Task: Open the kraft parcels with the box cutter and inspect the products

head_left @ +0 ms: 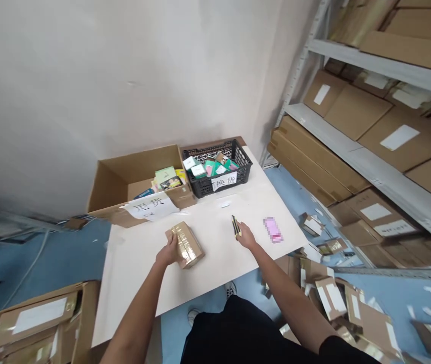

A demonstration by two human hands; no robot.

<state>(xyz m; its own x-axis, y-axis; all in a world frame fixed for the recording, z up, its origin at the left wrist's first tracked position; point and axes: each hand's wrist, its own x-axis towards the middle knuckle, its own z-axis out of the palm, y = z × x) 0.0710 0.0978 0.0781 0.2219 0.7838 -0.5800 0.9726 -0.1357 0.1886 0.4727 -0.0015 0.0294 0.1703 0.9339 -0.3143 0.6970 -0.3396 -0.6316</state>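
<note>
My left hand [168,251] grips the left edge of a small taped cardboard box [188,246] lying on the white table [215,273]. Shiny clear tape runs across the top of that box. To the right, my right hand [245,235] is closed round a yellow and black utility knife [235,227], held above the table and apart from the box. Whether its blade is out is too small to tell. A pink item [273,230], blurred out in the picture, lies right of my right hand.
At the table's back stand an open cardboard carton [103,187] and a black plastic crate [203,188], both labelled and holding small packages. Metal shelving [351,146] with cartons rises on the right. Parcels [331,298] litter the floor below. A carton of parcels [91,303] stands front left.
</note>
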